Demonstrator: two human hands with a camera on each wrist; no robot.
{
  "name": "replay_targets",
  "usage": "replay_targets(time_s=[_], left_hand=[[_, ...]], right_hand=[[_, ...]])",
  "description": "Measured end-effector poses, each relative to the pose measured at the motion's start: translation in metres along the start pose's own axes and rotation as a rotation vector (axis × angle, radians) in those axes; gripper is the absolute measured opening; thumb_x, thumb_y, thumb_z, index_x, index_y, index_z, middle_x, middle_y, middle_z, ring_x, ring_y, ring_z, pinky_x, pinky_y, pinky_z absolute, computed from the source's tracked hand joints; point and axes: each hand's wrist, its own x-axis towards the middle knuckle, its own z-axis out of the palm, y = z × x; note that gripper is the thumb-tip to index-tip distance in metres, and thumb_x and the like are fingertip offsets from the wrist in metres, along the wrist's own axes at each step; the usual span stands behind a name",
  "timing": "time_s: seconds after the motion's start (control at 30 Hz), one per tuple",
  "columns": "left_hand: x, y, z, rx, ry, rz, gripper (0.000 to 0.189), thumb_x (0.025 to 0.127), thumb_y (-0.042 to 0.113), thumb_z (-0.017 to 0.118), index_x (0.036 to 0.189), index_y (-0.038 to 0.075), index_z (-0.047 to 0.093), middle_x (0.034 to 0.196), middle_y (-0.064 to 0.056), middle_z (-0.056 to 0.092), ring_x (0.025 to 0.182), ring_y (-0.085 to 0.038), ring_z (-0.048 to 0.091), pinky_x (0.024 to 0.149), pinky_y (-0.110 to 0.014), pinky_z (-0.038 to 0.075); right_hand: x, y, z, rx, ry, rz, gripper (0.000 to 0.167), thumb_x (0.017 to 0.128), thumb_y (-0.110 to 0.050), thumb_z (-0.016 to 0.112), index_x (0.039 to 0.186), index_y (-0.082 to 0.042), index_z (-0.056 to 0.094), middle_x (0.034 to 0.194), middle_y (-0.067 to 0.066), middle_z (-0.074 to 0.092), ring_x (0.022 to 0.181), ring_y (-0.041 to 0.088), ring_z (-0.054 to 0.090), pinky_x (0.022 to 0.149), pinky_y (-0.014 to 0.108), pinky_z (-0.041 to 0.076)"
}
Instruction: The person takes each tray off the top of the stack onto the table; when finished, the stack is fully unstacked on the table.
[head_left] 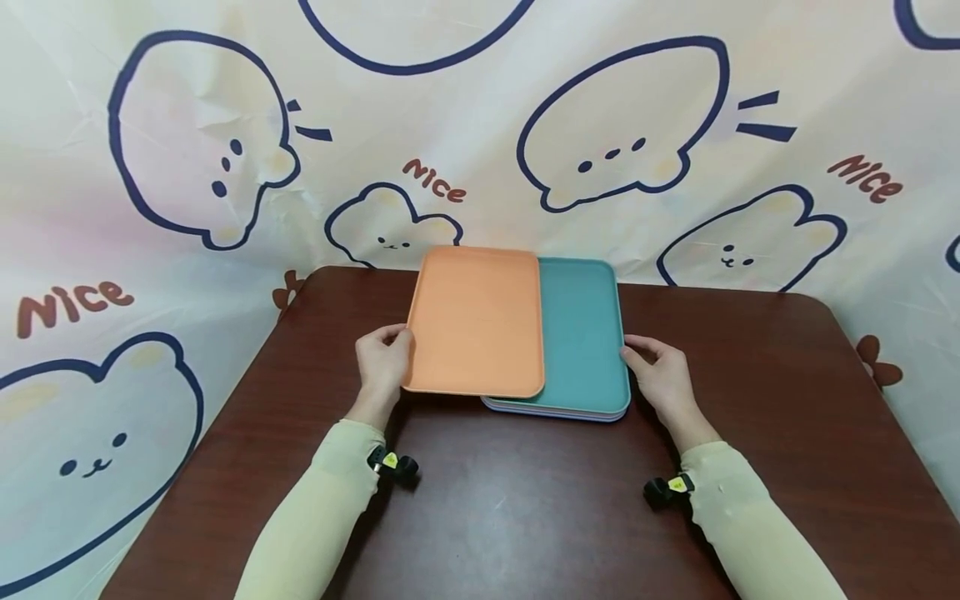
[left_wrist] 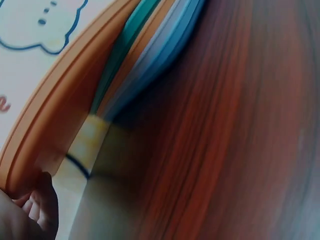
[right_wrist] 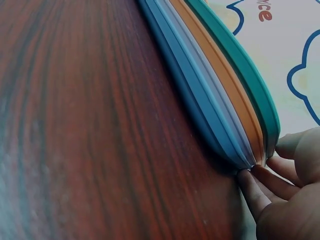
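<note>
My left hand grips the left edge of a flat orange tray, thumb against its rim. That tray overlaps the left part of a teal tray, which tops a stack. In the left wrist view, a wedge of space shows between the orange tray's raised side and the stack below. At the stack's right edge, my right hand holds the side, its thumb by the teal rim and fingers along the lower trays. Under the teal one, the right wrist view shows another orange tray, a lilac one and a blue one.
A dark brown wooden table carries the trays, which lie toward its far edge. Behind and beside it hangs a pale cloth printed with cartoon animals and the word "Nice". Each wrist wears a small black camera.
</note>
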Motion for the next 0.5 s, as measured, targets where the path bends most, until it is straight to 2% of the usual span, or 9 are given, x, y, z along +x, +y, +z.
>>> replay_targets(time_s=[0.1,0.3,0.5], left_hand=[[0.007,-0.003,-0.015,0.004,0.009,-0.015,0.029,0.101,0.012,0.064,0.120,-0.002,0.080,0.111,-0.016,0.073,0.082,-0.013,0.064,0.066,-0.019,0.053],[0.022,-0.005,-0.042,0.021,0.012,-0.029,0.032,0.101,0.014,0.062,0.123,-0.002,0.079,0.111,-0.016,0.071,0.077,-0.012,0.065,0.064,-0.020,0.055],[0.033,-0.007,-0.073,0.038,0.028,-0.055,0.036,0.101,0.016,0.061,0.127,-0.002,0.077,0.106,-0.011,0.069,0.074,-0.010,0.066,0.063,-0.022,0.057]], right_hand=[[0.001,0.000,0.000,-0.011,0.000,0.002,0.042,0.110,-0.025,0.063,0.148,-0.005,0.066,0.158,0.016,0.059,0.152,0.029,0.047,0.109,0.038,0.052],[0.001,0.000,-0.001,-0.023,0.017,-0.001,0.042,0.110,-0.025,0.063,0.146,-0.005,0.066,0.156,0.017,0.060,0.150,0.029,0.049,0.108,0.037,0.052],[0.001,0.001,0.000,-0.033,0.004,-0.007,0.042,0.111,-0.024,0.062,0.148,-0.005,0.065,0.156,0.018,0.060,0.149,0.030,0.050,0.091,0.015,0.049]])
